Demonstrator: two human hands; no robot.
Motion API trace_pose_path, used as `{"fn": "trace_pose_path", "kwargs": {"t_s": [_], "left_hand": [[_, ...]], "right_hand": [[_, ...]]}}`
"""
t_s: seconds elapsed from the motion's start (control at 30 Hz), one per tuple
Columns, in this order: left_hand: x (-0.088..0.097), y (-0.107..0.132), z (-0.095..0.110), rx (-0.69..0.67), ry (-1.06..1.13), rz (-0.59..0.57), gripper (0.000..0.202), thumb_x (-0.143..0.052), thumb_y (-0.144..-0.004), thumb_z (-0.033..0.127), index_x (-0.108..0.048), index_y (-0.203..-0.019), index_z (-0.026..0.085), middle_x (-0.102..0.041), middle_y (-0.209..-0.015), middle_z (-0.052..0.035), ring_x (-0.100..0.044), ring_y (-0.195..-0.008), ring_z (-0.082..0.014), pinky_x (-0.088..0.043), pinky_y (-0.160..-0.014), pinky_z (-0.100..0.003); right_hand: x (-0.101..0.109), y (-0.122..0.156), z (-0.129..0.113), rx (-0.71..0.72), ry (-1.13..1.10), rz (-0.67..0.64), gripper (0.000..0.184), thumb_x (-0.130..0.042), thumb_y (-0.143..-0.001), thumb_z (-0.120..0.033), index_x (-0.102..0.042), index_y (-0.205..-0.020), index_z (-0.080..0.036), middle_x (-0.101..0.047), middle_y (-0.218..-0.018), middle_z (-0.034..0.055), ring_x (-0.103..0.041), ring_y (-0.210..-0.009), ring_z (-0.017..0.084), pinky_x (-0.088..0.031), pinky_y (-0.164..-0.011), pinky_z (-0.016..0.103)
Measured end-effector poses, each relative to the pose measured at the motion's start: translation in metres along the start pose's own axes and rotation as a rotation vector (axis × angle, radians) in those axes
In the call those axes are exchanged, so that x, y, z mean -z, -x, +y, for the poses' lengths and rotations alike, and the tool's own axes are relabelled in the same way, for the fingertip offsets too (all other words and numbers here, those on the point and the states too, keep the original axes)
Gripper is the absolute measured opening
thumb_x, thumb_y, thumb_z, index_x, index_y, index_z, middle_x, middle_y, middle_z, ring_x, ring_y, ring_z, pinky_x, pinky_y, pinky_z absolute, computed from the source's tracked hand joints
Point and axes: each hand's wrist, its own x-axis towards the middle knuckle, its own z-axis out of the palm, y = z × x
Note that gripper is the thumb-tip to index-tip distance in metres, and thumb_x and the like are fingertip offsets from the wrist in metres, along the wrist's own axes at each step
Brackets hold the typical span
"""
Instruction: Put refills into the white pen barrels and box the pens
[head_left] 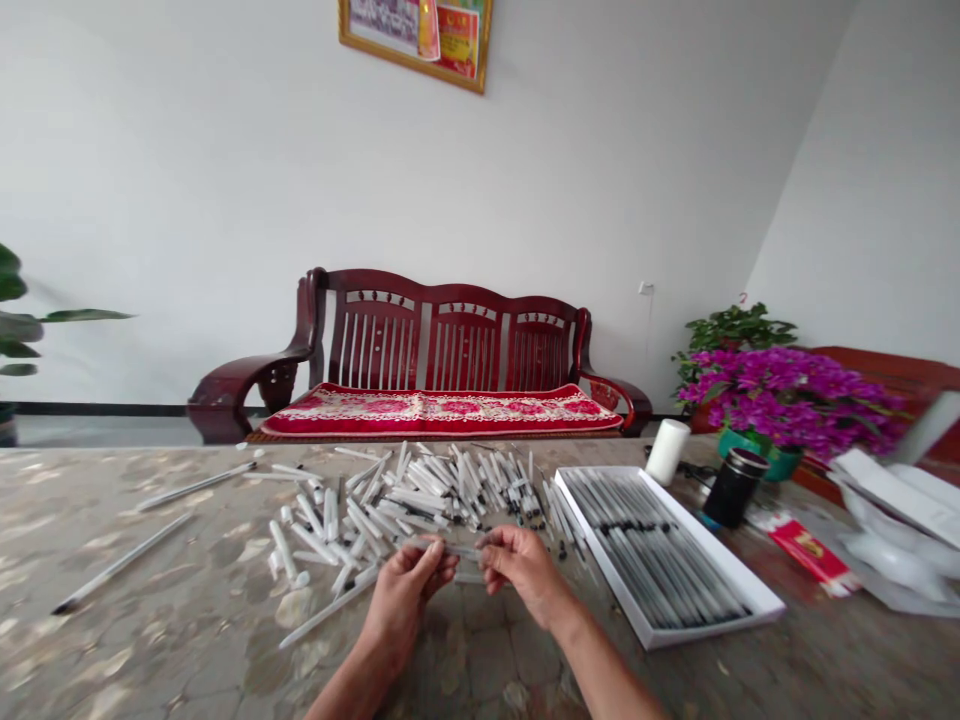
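Note:
My left hand (405, 592) and my right hand (525, 572) meet above the front of the table, fingertips closed on the two ends of a thin, clear pen barrel (460, 551). Its ends are hidden by my fingers. Just beyond lies a heap of whitish pen parts (420, 492), caps and tubes with some small dark pieces. To the right of my right hand, a shallow white box (712, 632) holds rows of clear pens (664, 568) with dark tips. A single pen (330, 607) rests near my left wrist, and another (124, 563) lies farther left.
On the patterned table (150, 670), a white cylinder (667, 452) and a dark jar (735, 488) stand behind the box. A red packet (814, 553), a white bowl (892, 540) and purple flowers (795, 395) are at right. A wooden bench (465, 345) stands beyond.

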Motion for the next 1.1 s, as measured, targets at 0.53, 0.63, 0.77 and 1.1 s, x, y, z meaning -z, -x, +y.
{"fn": "trace_pose_path", "kwargs": {"t_s": [0.53,0.63,0.77,1.1], "left_hand": [[0.001,0.008,-0.010,0.222,-0.171,-0.133,0.047,-0.094,-0.046,0.033,-0.074,-0.086,0.018,-0.076,-0.092,-0.0037,-0.071,-0.074,-0.0164,-0.056,-0.065,-0.022],[0.004,0.005,-0.013,0.223,-0.201,-0.182,0.046,-0.093,-0.047,0.038,-0.074,-0.083,0.018,-0.076,-0.088,-0.0027,-0.071,-0.073,-0.0160,-0.056,-0.067,-0.023],[0.006,0.004,-0.013,0.233,-0.216,-0.189,0.043,-0.093,-0.047,0.038,-0.074,-0.080,0.018,-0.075,-0.083,-0.0022,-0.070,-0.072,-0.0158,-0.056,-0.069,-0.024],[0.003,0.001,-0.012,0.276,-0.127,-0.083,0.027,-0.087,-0.059,0.013,-0.072,-0.082,0.015,-0.076,-0.082,-0.0043,-0.071,-0.068,-0.0145,-0.058,-0.064,-0.022]], "right_hand": [[0.029,-0.012,-0.042,0.221,-0.217,0.353,0.047,-0.079,-0.062,-0.057,-0.064,-0.081,-0.017,-0.070,-0.077,0.0022,-0.062,-0.061,0.012,-0.045,-0.044,0.018],[0.067,-0.010,-0.055,0.160,-0.033,0.396,0.053,-0.077,-0.059,-0.063,-0.062,-0.081,-0.017,-0.069,-0.075,0.0017,-0.061,-0.058,0.012,-0.045,-0.044,0.019],[0.122,0.002,-0.064,0.081,0.150,0.490,0.046,-0.073,-0.064,-0.059,-0.060,-0.079,-0.018,-0.062,-0.063,-0.0021,-0.056,-0.051,0.010,-0.043,-0.043,0.019],[0.264,0.066,-0.080,-0.321,0.934,0.726,0.024,-0.068,-0.074,-0.029,-0.054,-0.058,-0.018,-0.041,-0.041,-0.0075,-0.047,-0.042,0.010,-0.033,-0.047,0.021]]}}
